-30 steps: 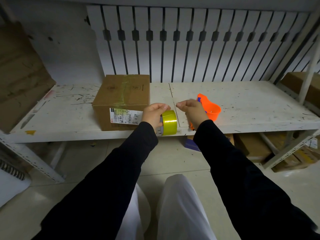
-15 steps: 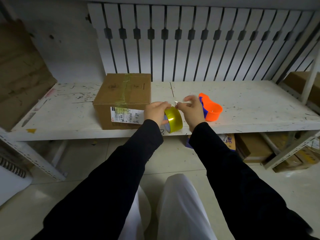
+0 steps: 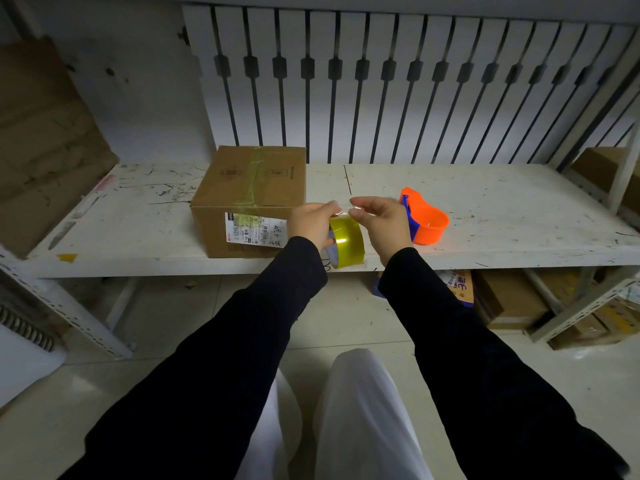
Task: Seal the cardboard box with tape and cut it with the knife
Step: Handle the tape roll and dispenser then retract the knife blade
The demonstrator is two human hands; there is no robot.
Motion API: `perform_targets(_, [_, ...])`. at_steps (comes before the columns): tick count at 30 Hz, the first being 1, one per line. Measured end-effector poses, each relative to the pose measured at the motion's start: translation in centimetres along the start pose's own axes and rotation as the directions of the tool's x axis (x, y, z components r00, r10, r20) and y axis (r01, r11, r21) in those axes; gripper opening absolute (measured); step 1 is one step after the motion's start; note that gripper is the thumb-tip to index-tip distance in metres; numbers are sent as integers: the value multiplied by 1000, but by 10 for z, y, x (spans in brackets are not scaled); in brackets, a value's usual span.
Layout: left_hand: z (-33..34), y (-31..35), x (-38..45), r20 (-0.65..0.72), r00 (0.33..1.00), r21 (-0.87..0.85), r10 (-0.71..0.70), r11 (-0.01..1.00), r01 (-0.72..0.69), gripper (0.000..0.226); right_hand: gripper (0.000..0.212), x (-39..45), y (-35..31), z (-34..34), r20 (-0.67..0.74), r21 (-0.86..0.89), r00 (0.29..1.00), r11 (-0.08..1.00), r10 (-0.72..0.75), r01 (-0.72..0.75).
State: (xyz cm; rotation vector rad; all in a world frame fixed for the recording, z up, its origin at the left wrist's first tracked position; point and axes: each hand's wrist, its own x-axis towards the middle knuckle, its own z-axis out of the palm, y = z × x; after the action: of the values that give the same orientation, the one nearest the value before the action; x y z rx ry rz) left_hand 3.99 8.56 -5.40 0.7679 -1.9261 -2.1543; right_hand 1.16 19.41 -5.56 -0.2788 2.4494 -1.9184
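A person sits facing a scuffed white shelf (image 3: 485, 209), both arms in black sleeves reaching forward. The left hand (image 3: 311, 223) is closed around a roll of yellow-green tape (image 3: 346, 242), held on edge at the shelf's front lip so its open core faces sideways. The right hand (image 3: 379, 221) hovers just beside it, thumb and forefinger pinched together on what looks like the clear free end of the tape; a thin glint of film bridges the small gap between the two hands.

The cardboard box (image 3: 249, 199) sits on the shelf to the left of both hands, just beyond the left hand, closed, with a white shipping label on its near face. An older strip of tape already runs over its top from back to front, along the flap seam. From here, the fresh tape would have to travel leftward to reach the box, so the left hand, which carries the roll, is the nearer one. An orange and blue tape cutter (image 3: 424, 221) rests on the shelf just right of the right hand. No separate knife is visible.
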Motion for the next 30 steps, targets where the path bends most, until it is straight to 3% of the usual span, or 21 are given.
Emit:
perform_targets(11, [1,-9,5,-71,993,113,91,990,-83,19,17,0,2,5,-78,-213,993,975,-89,70])
perform_targets(17, [0,-10,2,-10,1000,107,17,994,-16,22,13,3,5,9,-101,-288,987,953,-126,92])
perform_targets(21, [3,-8,1,12,1000,145,7,989,-8,11,12,4,7,11,-113,-294,987,952,-118,80])
perform_targets(25, [8,-9,-3,-5,995,293,97,952,-92,34,12,3,5,11,-108,-263,987,961,-121,89])
perform_targets(30, [3,-8,-5,-35,997,151,71,986,-65,51,15,3,3,7,-104,-250,988,964,-119,90])
